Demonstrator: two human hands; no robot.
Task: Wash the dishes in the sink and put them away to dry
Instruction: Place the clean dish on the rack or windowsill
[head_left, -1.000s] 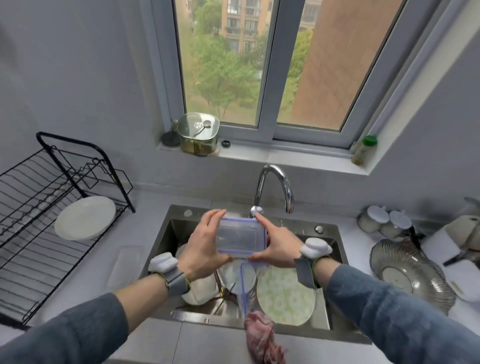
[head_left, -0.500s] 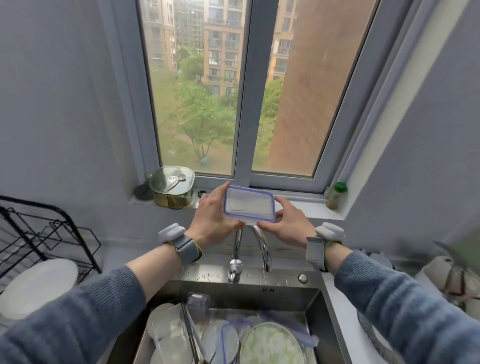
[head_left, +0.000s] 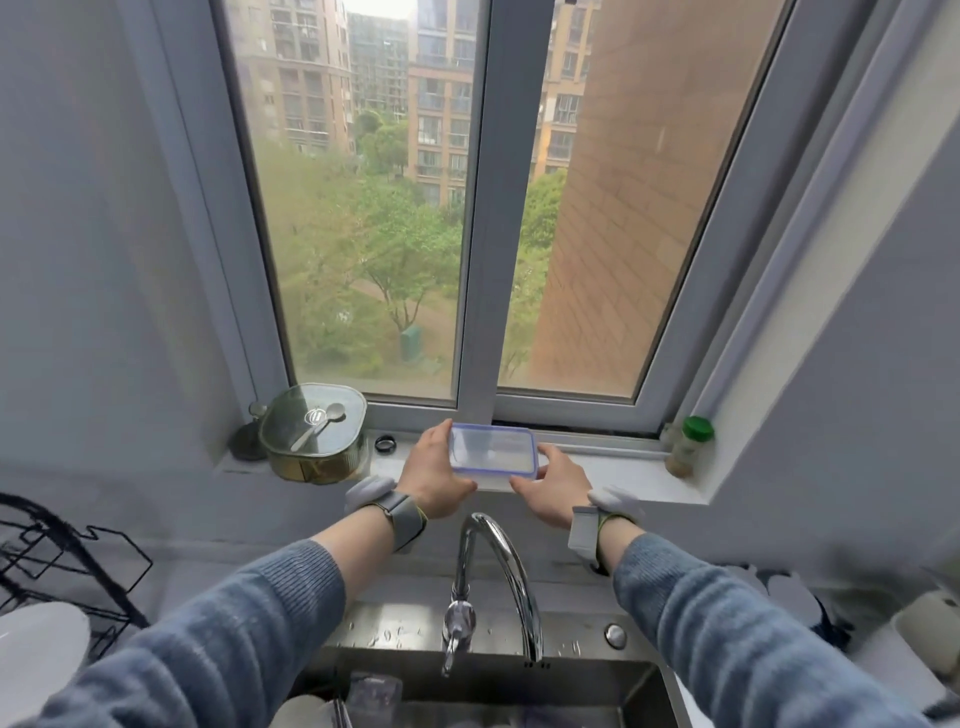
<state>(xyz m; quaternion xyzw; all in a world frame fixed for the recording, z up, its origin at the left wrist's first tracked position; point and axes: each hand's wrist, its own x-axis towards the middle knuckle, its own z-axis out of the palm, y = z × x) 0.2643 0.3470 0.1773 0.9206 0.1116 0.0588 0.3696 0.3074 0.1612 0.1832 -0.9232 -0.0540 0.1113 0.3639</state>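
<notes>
Both hands hold a clear box (head_left: 492, 451) with a blue rim over the sill (head_left: 613, 470), far from the person and beyond the tap (head_left: 493, 582). The left hand (head_left: 434, 480) grips the box's left short end, thumb under the near edge and fingers up the far side. The right hand (head_left: 553, 491) holds the right end, thumb along the near edge and a fingertip at the right corner. The hands are apart, one at each end, so the box lies between them with its long axis running left to right, parallel to the window frame. It appears to sit at or just above the sill; whether it touches cannot be told. Both arms are stretched well forward at about equal reach, wrists level, so neither hand is clearly nearer. To the left on the sill stands a lidded tin (head_left: 311, 441) with a spoon on top; a small ring (head_left: 386, 445) lies between the tin and the left hand. The likely next move is setting the box flat there and letting go. The sink (head_left: 639, 680) is near, at the bottom edge.
</notes>
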